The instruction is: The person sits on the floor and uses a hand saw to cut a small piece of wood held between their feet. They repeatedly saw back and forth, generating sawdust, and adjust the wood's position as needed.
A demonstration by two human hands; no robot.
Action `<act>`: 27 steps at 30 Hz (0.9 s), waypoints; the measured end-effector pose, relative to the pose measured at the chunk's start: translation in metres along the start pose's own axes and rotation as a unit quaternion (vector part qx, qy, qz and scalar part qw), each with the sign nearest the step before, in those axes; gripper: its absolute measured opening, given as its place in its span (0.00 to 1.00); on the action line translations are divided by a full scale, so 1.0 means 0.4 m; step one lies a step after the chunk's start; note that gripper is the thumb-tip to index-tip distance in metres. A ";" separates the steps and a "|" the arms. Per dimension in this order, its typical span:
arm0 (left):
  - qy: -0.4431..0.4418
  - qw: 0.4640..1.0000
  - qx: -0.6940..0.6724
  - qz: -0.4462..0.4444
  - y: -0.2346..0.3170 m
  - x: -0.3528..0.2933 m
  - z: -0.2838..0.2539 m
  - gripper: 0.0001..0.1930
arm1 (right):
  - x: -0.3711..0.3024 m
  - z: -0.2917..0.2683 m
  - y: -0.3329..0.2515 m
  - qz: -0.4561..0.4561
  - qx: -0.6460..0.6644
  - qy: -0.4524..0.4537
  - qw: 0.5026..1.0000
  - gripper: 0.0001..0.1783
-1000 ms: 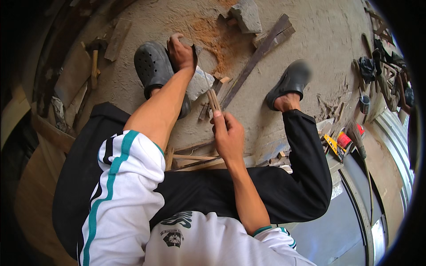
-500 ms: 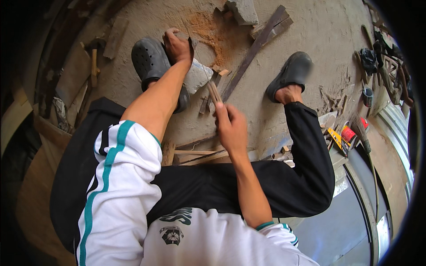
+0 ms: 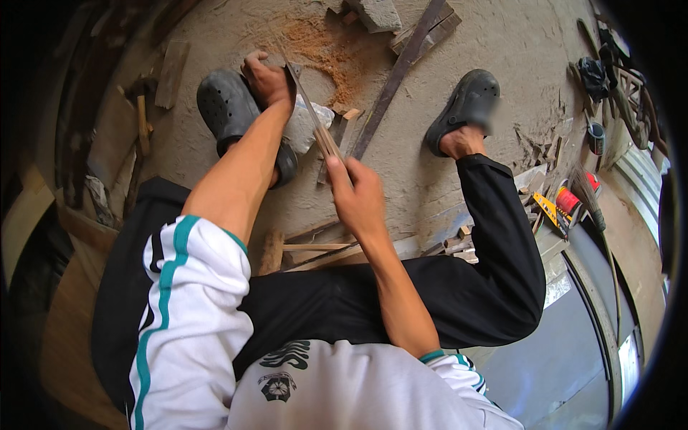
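Right hand (image 3: 357, 197) advanced, saw (image 3: 320, 132) close beside left hand (image 3: 270, 84)

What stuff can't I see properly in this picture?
All in the head view:
Whatever the left hand is closed over: mostly hidden by the hand itself.
The near end of the wooden handle: covered by the right hand.
The far end of the grey block: cut off by the top edge.
Part of the right shoe: smudged by a blurry patch.

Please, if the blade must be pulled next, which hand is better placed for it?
Probably the right hand: it grips the handle at the near end of the blade. The left hand is farther forward, beside the left clog, off the handle.
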State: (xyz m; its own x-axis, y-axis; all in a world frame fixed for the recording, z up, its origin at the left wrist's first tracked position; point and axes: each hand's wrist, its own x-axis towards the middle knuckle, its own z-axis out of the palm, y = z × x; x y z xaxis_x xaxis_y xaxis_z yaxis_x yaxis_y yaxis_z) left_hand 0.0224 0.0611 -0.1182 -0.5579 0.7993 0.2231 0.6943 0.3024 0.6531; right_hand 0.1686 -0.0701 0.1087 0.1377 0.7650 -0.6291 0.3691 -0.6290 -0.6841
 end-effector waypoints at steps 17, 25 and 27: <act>0.017 0.999 -0.034 0.038 0.016 0.001 -0.011 0.12 | -0.082 -0.051 0.000 0.097 0.038 -0.049 0.993 0.22; 0.016 0.999 -0.042 0.004 0.003 -0.007 -0.017 0.12 | -0.013 -0.007 -0.011 0.059 0.021 -0.049 0.997 0.22; 0.010 0.999 -0.039 0.012 0.018 -0.004 -0.012 0.13 | -0.053 -0.029 0.002 0.078 0.031 -0.050 0.995 0.22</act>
State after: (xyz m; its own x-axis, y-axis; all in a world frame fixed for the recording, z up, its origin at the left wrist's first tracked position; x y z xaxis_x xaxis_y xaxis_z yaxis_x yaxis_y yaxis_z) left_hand 0.0262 0.0593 -0.1104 -0.5512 0.7947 0.2541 0.6705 0.2406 0.7019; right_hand 0.1768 -0.0851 0.1258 0.0963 0.6421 -0.7605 0.2924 -0.7486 -0.5950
